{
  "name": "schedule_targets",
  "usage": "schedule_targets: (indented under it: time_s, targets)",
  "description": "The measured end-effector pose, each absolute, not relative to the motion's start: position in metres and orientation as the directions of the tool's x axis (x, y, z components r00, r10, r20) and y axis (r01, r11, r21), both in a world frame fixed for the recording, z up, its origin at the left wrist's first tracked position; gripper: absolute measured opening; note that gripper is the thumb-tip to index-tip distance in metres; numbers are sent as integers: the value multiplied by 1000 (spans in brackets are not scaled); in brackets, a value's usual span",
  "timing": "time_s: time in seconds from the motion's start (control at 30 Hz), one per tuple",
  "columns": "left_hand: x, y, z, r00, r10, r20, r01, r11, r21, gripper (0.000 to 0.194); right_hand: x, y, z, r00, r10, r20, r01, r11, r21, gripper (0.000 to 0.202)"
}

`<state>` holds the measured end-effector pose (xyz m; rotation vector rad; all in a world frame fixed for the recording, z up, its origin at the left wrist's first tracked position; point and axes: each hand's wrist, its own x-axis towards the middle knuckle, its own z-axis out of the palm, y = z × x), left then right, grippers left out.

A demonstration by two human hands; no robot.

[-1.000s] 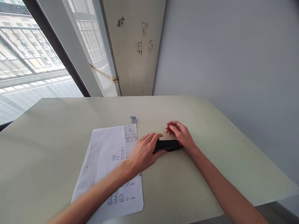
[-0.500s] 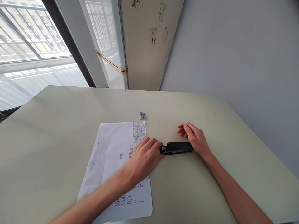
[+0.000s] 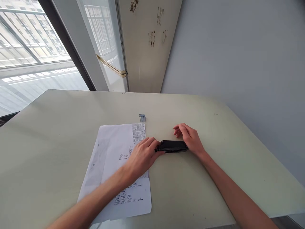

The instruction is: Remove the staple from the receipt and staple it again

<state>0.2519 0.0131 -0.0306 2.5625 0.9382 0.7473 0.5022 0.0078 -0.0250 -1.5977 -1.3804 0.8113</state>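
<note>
We cannot read the print on the sheet of paper (image 3: 111,165): it is too small, and our left hand (image 3: 140,157) and forearm cover the middle of the sheet, while its near corner runs past the table (image 3: 47,133) edge. The stapler (image 3: 172,146) shows only its black top; its left end is tucked under our left fingertips and its right end behind our right hand (image 3: 190,140), so we cannot tell whether either grip closes on it. The small grey strip of staples (image 3: 142,117) is too small to count, and both forearms are cut off by the bottom edge.
</note>
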Motion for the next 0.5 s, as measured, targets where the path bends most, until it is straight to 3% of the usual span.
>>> schedule_targets:
  time_s: [0.1, 0.2, 0.5]
  targets:
    - [251, 14, -29, 652, 664, 367, 507, -741, 440, 17, 503, 4, -22, -2, 1000, 24, 319, 23, -947, 43]
    - [251, 15, -28, 660, 667, 345, 516, -737, 437, 19, 505, 0, -20, -154, 988, 18, 348, 72, -935, 41]
    - [233, 18, -18, 701, 637, 321, 526, -766, 369, 20, 514, 1, -21, -326, 945, -20, 383, 113, -917, 38]
